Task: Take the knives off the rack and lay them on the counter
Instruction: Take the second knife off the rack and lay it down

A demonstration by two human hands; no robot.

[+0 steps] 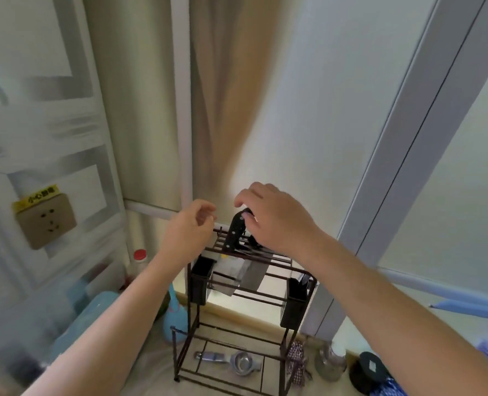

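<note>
A dark wire knife rack [277, 277] stands on the counter [154, 364] against the wall. A black-handled knife [235, 232] sticks up from the rack's top slots, and wide steel blades [253, 277] hang below the top bars. My right hand [275, 218] arches over that handle with a fingertip touching its end, the fingers spread and not closed around it. A second dark handle [255, 242] lies partly hidden under my right palm. My left hand [188, 234] hovers at the rack's top left corner, loosely curled and holding nothing.
Black holders hang on the rack's left [201, 281] and right [295, 304] sides. A metal squeezer [237, 362] lies in the rack's base. A red-capped bottle [140, 257] and blue items [177, 312] crowd the left; a glass jar [330, 361] and a dark jar [368, 370] stand right.
</note>
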